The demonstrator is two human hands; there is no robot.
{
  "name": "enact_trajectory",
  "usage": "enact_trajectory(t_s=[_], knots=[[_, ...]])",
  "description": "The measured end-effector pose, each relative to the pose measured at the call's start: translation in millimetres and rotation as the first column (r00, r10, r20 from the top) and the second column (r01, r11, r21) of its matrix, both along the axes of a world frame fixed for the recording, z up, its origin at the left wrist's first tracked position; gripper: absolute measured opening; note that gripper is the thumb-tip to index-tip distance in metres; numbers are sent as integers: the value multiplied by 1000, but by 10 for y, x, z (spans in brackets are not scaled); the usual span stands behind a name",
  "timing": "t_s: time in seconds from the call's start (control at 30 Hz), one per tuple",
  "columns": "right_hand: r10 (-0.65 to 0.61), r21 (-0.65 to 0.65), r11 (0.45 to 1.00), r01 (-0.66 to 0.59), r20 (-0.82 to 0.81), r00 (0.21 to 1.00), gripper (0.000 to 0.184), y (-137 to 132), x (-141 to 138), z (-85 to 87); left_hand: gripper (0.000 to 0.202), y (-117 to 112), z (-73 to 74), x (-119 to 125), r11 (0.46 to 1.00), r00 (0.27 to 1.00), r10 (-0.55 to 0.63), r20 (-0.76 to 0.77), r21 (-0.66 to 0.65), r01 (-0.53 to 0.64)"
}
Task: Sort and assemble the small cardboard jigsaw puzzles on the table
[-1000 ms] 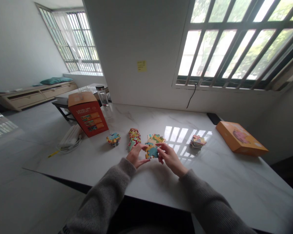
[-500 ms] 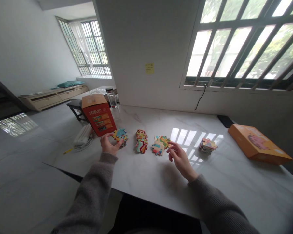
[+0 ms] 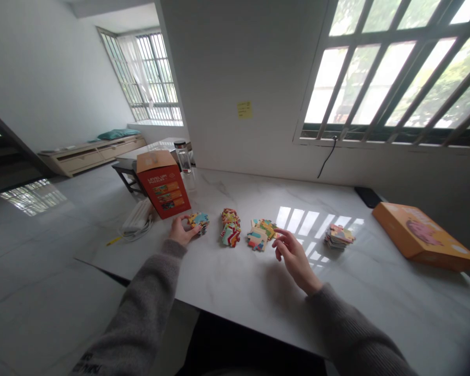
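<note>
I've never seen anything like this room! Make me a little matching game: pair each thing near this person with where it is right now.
Things
1. Left hand
2. Red puzzle box
3. Yellow sticky note
4. Orange flat box

Places
A. On the white wall
B. At the right end of the marble table
C. Touching a small stack of puzzle pieces
D. Standing at the left end of the table

Right pairs: 1-C, 2-D, 3-A, 4-B
</note>
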State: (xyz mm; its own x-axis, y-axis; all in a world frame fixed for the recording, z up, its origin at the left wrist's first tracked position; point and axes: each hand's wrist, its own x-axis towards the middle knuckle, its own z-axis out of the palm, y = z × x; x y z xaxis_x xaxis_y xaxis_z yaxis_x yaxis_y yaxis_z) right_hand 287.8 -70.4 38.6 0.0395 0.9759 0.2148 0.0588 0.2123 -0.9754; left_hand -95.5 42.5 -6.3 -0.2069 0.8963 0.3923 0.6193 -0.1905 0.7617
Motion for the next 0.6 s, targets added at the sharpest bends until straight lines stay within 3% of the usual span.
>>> enact_trajectory(t_s=[0.07,0.13,0.23,0.33,0.6], knots=[[0,-1,1000,0,2,1000,35,-2,-1,2,81,-7,128,5,998,982,-42,-184,47,52],[7,-4,1000,-7,3,1000,35,-4,-4,-1,96,31,319,3,984,903,-161,-398,6,177],[17,-5,1000,-17,4,1000,34,-3,-3,-8,96,156,623,22,926,704,-378,-601,-238,294],[16,-2,1000,-16,2,1000,34,2,7,-6,89,281,819,93,865,556,-498,-665,-428,262],[29,3,1000,-29,19,999,33,3,28,-2,74,265,888,245,843,441,-532,-723,-500,196]])
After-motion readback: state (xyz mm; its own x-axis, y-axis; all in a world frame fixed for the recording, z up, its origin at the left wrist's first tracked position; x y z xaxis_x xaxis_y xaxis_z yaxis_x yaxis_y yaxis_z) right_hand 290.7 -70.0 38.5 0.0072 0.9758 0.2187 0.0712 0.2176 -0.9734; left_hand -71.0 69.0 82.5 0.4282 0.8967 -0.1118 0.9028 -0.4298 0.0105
